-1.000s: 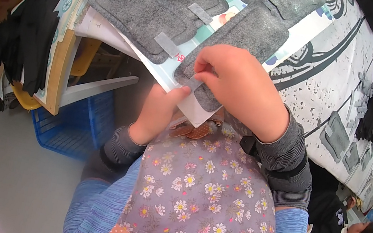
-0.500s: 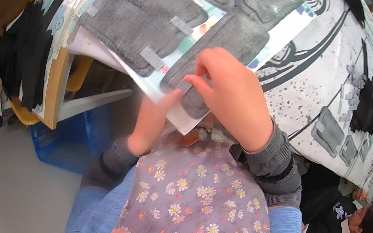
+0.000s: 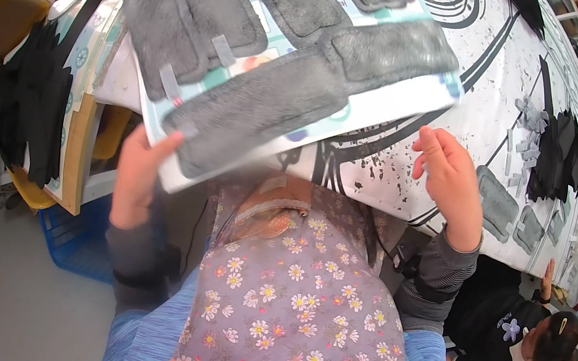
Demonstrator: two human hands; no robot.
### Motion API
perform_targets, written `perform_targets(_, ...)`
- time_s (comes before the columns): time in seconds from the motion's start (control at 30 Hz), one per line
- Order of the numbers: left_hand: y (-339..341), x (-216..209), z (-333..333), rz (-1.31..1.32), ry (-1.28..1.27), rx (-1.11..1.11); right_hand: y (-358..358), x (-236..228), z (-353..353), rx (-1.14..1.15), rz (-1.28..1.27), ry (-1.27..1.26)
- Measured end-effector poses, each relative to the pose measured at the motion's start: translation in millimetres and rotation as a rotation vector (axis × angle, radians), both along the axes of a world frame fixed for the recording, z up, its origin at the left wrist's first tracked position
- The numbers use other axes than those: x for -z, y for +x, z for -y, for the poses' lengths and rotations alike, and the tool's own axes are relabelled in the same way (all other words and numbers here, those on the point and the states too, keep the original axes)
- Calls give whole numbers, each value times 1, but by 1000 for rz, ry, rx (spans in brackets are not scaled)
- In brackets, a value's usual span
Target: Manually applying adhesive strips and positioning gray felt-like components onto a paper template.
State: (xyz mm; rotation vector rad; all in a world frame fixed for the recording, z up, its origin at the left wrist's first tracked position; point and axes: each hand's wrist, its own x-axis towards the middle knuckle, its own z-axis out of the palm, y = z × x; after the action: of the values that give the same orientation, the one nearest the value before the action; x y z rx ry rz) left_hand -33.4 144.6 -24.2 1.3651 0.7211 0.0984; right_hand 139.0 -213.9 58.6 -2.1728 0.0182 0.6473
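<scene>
a: state position and axis of the white printed card sheet with grey fuzzy fabric pieces taped on it.

b: it is lifted above the white worktable with black line drawings, at 12 o'clock from the person's floral apron. its long axis runs from 8 o'clock to 2 o'clock, near corner down at 8 o'clock. the longest grey piece follows that same axis.

a: left hand?

b: left hand is raised at 9 o'clock of the apron, forearm upright, fingers and thumb pinched on the sheet's lower left corner.

a: right hand?

b: right hand is at 2 o'clock, fingers loosely curled and spread, holding nothing. it sits just below the sheet's right end; contact with the edge cannot be told.

a: containers?

b: a blue plastic crate stands on the floor at 8 o'clock, under the table edge; its contents are hidden. loose grey fabric pieces lie on the table at 3 o'clock. another person in a dark top sits at 4 o'clock.
</scene>
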Motion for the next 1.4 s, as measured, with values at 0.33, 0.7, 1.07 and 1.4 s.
perform_targets(0.33,6,12,-62,27,206,-176,-5,-2,12,-217,204,-18)
perform_targets(0.7,16,-1,-68,-108,389,-45,-6,13,23,38,291,202)
perform_targets(1.07,14,-13,-65,-71,255,-34,-11,1,10,77,285,121)
perform_targets(1.4,0,9,-93,-84,280,15,9,17,48,286,426,47)
